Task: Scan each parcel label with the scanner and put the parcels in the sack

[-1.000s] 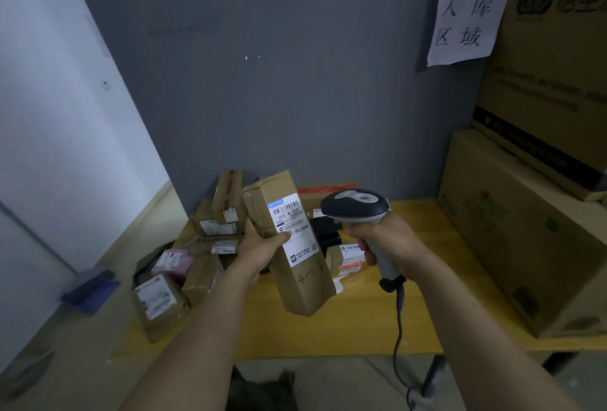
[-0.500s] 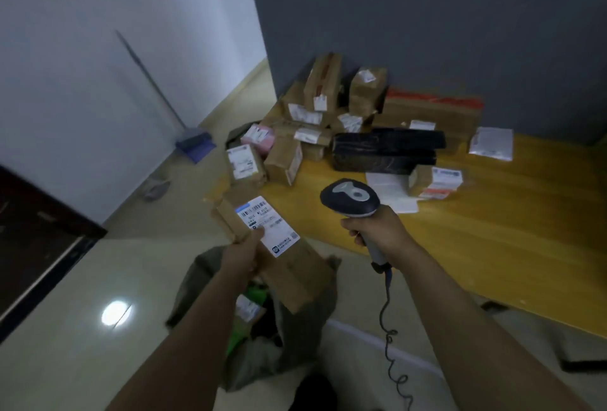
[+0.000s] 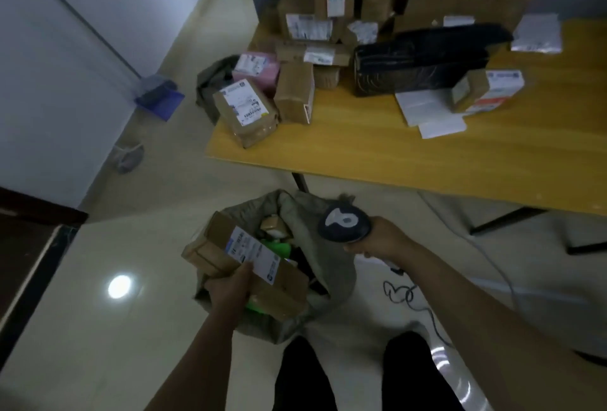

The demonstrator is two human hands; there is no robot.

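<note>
Left hand (image 3: 230, 291) gripped parcel (image 3: 249, 256) above sack (image 3: 335, 276) mouth; right hand (image 3: 381, 238) clutched scanner (image 3: 341, 223). We judged: lower inside before releasing.

The mouth of your sack (image 3: 335, 279) is mostly covered by the long brown parcel (image 3: 253, 253) that your left hand (image 3: 228, 292) grips across its near left side. The gap that shows at the far right holds a small brown box (image 3: 274, 225) and a green packet (image 3: 279, 249). Your right hand (image 3: 381, 240) with the scanner (image 3: 341, 225) hangs just over the sack's right rim. The table (image 3: 361, 154) edge and its dark leg (image 3: 299, 181) stand just behind the sack. Left of the sack, bare floor (image 3: 131, 312) lies open to the white wall (image 3: 49, 82). The coiled cable (image 3: 402, 295) lies on the floor at the right.
</note>
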